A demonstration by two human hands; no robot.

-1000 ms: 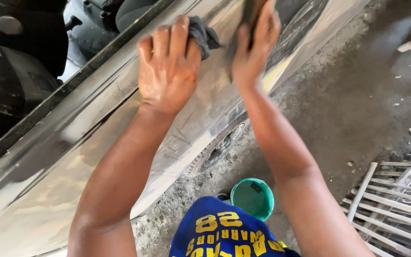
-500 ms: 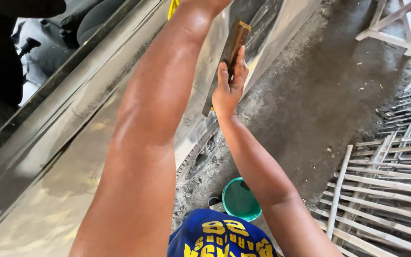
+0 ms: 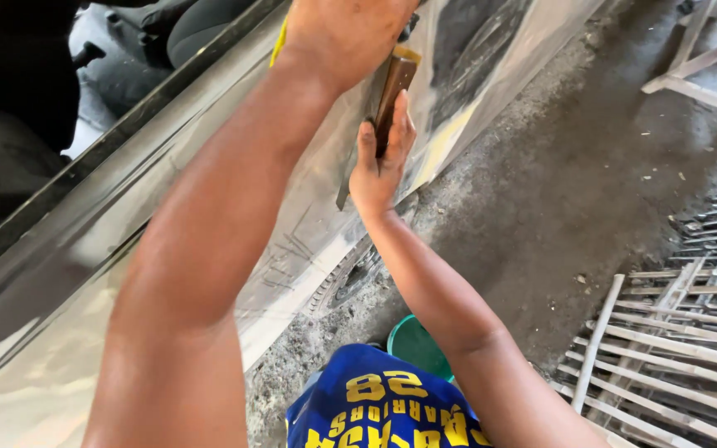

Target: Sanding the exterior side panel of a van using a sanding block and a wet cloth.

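My left hand (image 3: 346, 33) is pressed against the grey car body panel (image 3: 85, 274) at the top of the view. A bit of dark cloth (image 3: 409, 27) shows at its edge and a yellow strip (image 3: 278, 43) beside the wrist. Just below it, my right hand (image 3: 382, 166) grips a flat brown sanding block (image 3: 395, 87) and holds it upright against the panel. Scratch marks cover the panel under my forearm.
A tyre (image 3: 343, 280) sits under the panel's lower edge. A green bucket (image 3: 415, 344) stands on the rough concrete by my knee. White metal grating (image 3: 674, 340) lies at the right and a white frame (image 3: 707, 62) at top right. Dark car seats (image 3: 147, 37) show through the window.
My left arm has stretched up along the panel and now fills the middle of the view. My right hand with the brown block has dropped lower, under the left hand.
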